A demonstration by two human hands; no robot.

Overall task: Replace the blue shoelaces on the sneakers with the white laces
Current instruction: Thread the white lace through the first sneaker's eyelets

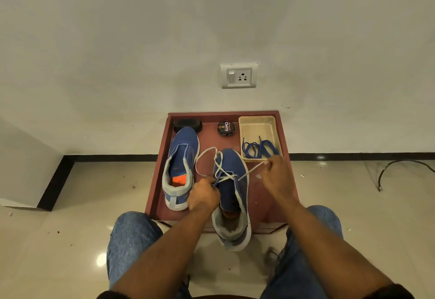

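Desk [155, 195] is a low red one w/ raised rim, set against the wall. Going L to R:

Far-left corner: black brush [187, 125], just behind the toe of the left shoe [180, 169]. That shoe sits along the left edge, no lace in it at all, orange insole showing at the heel.

Far edge, mid: polish tin [224, 128], apart from both shoes.

Left hand [204, 196] is at mid-desk, grip closed on the white lace [204, 157] where it meets the eyelets; can't tell exactly which fingers pinch. A loose loop of lace arcs out btwn the two shoes.

Right shoe [233, 190] lies mid-desk, heel hanging over the near edge toward the knees. White lace crosses its lower eyelets, maybe 2–3 rows; upper rows toward the collar look unlaced.

Right hand [276, 176] is just R of that shoe, near the right edge, grip pinching the other lace end & pulling it taut out to the side.

Far-right corner: beige tray [257, 127] w/ blue laces [259, 149] heaped at its near end, touching the tray wall. Looks like both are in there, but can't count for sure.

Progress, as I judge it: blue laces off both shoes = done. White lacing on right shoe approx half done. Left: finish & tie right shoe, then lace the left shoe whole. No 2nd white lace in view, so where it is I can't say
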